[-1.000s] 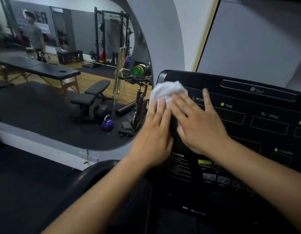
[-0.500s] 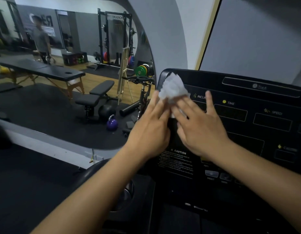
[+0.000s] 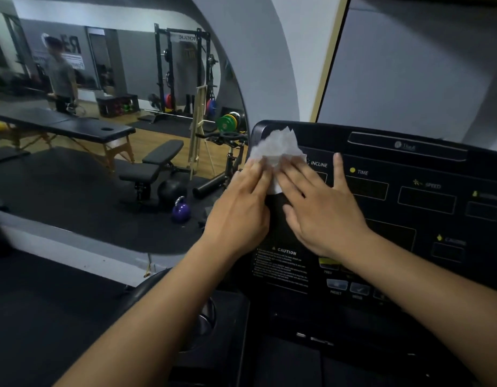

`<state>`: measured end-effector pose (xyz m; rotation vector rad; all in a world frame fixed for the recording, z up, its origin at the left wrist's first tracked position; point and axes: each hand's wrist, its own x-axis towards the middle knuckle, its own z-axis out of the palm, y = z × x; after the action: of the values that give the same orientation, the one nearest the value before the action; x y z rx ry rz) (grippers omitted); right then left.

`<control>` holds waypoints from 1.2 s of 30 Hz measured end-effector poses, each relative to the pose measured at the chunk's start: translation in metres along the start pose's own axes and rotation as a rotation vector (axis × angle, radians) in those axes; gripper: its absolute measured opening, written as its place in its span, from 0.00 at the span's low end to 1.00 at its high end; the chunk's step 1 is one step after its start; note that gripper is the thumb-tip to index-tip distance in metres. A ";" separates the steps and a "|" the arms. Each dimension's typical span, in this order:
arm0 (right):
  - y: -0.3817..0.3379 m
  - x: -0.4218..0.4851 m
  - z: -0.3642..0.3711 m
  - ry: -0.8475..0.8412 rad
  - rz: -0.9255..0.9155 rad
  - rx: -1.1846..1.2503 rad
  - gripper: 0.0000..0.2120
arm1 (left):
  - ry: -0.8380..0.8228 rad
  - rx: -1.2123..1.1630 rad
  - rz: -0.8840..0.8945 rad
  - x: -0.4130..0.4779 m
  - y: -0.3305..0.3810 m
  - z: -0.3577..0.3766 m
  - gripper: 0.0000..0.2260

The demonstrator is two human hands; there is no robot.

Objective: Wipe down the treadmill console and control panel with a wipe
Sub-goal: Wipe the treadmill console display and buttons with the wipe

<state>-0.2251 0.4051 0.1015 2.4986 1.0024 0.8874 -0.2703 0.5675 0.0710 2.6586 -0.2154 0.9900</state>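
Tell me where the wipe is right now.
Head view: the white wipe sits crumpled at the top-left corner of the treadmill console, left of the INCLINE label, under the fingertips of the left hand and right hand.

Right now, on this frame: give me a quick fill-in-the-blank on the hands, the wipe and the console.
1. The crumpled white wipe lies at the black treadmill console's upper ____ corner.
2. The left hand and right hand press it with straight fingers; the right one's thumb points up between the labels INCLINE and ____.
3. The white warning text below the hands is headed ____.
4. The small round kettlebell on the dark gym floor is ____.

Missing words: left; TIME; CAUTION; purple.
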 end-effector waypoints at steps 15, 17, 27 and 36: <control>0.001 -0.004 0.000 -0.131 -0.029 -0.065 0.31 | -0.093 0.007 0.248 0.018 -0.007 -0.041 0.22; 0.002 -0.005 -0.002 -0.130 -0.033 -0.028 0.32 | -0.088 0.143 0.263 0.007 -0.012 -0.024 0.22; 0.001 -0.008 -0.018 0.210 -0.037 0.117 0.26 | -0.038 0.205 0.222 0.010 -0.004 -0.003 0.19; 0.031 0.040 -0.014 -0.026 0.014 -0.071 0.34 | -0.084 0.128 0.176 0.059 -0.023 -0.015 0.24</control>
<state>-0.1958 0.4117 0.1446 2.4549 0.9299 0.8764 -0.2299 0.5917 0.1157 2.8407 -0.4243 0.9751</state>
